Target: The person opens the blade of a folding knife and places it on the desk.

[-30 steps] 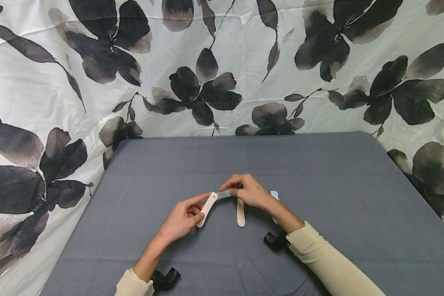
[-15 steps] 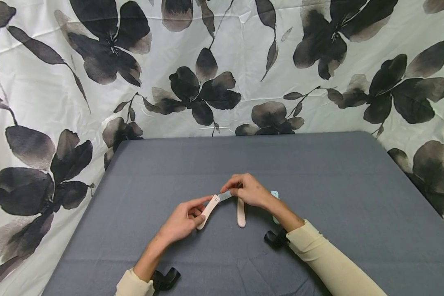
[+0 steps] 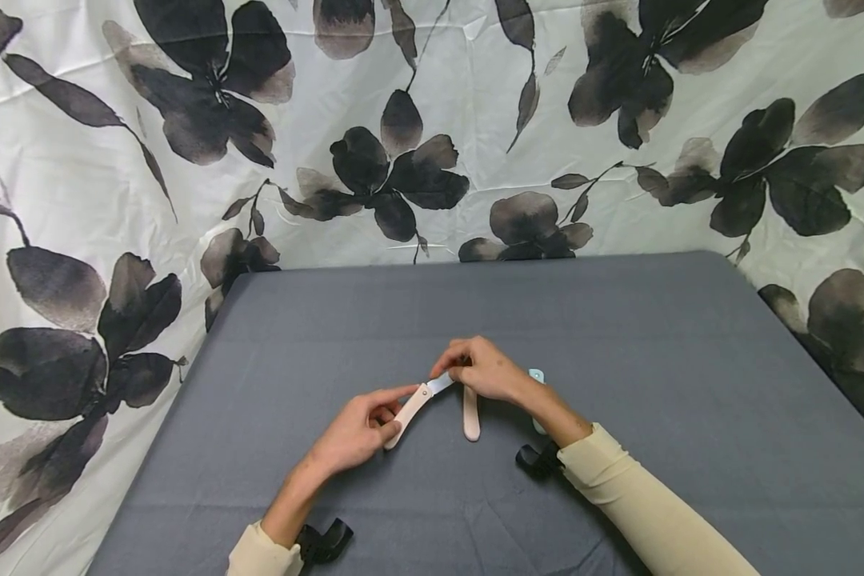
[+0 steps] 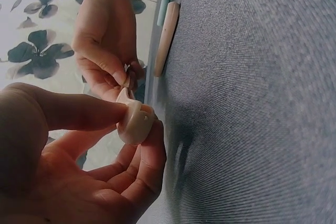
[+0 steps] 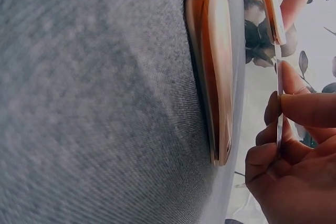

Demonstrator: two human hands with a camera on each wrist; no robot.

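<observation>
A folding knife with a pale pink handle [image 3: 411, 414] is held above the cloth between both hands. My left hand [image 3: 353, 432] pinches the handle between thumb and fingers, the index finger reaching along it toward the pivot. With thumb and fingertips, my right hand [image 3: 491, 373] pinches the silver blade [image 5: 279, 80], covering its far part. The blade stands out from the handle, nearly in line with it. Below the right hand, a second pale pink folding knife [image 5: 212, 72] lies folded on the cloth. A light blue handle [image 3: 537, 375] lies farther right, partly hidden by the right forearm.
Grey cloth [image 3: 317, 320] covers the table. Behind it hangs a white curtain [image 3: 295, 232] with dark flowers. Black wrist-worn devices sit under the left wrist [image 3: 324, 542] and the right wrist [image 3: 537, 462].
The blade has swung farther out, more in line with the handle. The handle's pivot end has moved slightly right and down with the left hand; the right hand has hardly moved.
</observation>
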